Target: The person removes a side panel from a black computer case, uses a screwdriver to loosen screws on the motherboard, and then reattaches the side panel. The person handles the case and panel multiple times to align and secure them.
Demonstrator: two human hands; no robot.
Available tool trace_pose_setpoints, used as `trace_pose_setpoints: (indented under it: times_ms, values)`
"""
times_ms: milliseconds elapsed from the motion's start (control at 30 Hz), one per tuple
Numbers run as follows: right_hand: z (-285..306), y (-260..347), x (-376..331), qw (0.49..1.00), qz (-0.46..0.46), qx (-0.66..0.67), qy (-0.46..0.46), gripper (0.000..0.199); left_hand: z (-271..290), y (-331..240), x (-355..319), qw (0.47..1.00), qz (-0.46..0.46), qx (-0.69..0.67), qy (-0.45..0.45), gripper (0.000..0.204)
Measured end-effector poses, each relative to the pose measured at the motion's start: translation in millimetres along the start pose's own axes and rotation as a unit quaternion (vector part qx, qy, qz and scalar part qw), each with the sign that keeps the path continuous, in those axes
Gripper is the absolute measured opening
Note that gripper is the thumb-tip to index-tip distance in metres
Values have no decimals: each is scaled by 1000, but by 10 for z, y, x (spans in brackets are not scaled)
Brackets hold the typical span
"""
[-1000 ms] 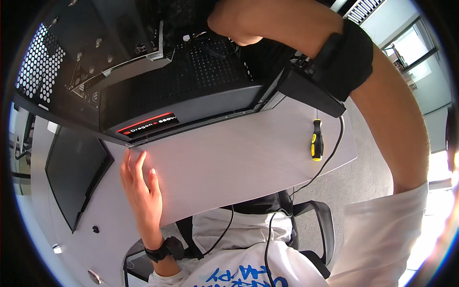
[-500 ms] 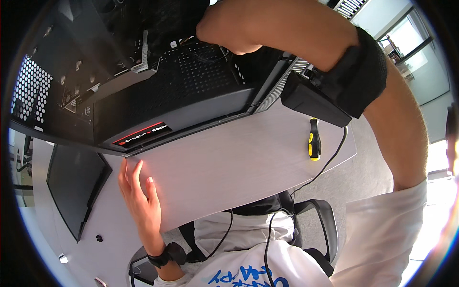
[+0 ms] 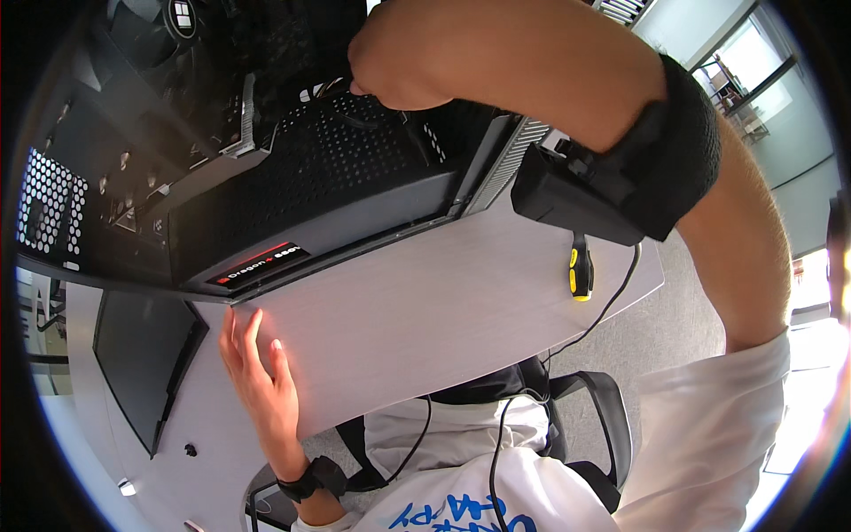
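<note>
Black open computer case (image 3: 266, 177) lies on the table (image 3: 425, 319), right hand (image 3: 417, 66) fingers pinched on a cable inside it, left hand (image 3: 257, 372) flat, fingers spread beside its edge; yellow-handled screwdriver (image 3: 581, 270) unused well aside, wiring seemingly unfinished.

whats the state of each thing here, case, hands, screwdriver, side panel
computer case: side open, insides showing
right hand: reaching into the case among the cables, grip unclear
left hand: flat on the table, fingers spread, holding nothing
screwdriver: lying on the table, untouched
dark panel: lying flat beside the case
</note>
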State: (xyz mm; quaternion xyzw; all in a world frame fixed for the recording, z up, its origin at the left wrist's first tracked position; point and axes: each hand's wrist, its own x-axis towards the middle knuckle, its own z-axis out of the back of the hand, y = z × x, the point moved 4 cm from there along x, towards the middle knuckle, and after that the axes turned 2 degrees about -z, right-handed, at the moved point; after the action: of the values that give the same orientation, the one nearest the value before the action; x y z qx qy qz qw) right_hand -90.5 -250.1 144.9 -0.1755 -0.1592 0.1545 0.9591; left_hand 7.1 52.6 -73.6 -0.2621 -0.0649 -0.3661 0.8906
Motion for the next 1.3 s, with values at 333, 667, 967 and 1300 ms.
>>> trace_pose_setpoints:
  times_ms: [333, 667, 967, 1300]
  values:
    - [-65, 1, -57, 999, 20, -47, -9, 26, 1, -13, 3, 1000, -9, -2, -1, 39]
    - [-276, -36, -102, 961, 93, -251, -66, 33, 1, -15, 10, 1000, -3, 0, 4, 39]
    - [-220, -104, -133, 997, -22, 79, -1, 39, 2, -19, 3, 1000, -1, 4, 6, 38]
    - [-613, -253, 339, 994, -56, 90, -18, 39, 6, -13, 10, 1000, -7, -3, 8, 38]
